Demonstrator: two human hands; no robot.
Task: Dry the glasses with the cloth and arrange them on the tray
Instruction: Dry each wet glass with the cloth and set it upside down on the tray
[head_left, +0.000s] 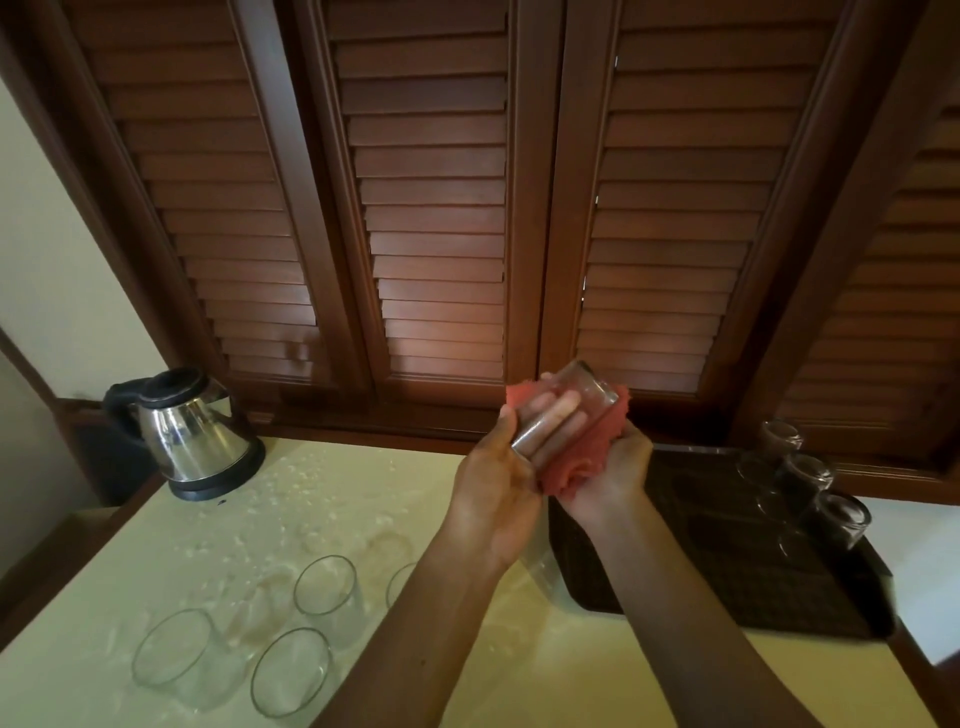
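At frame centre, the left hand (501, 480) grips a glass (563, 415) (tilted) against the red cloth (582, 457) cupped in the right hand's (613, 480) curled fingers.

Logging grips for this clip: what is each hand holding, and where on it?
Left hand grips the glass around its side. Right hand cups the red cloth against the glass from underneath.

Clear glossy glass (566, 415), nubby red cloth (582, 457), polished metal kettle (192, 431), dark wooden shutters (436, 208).
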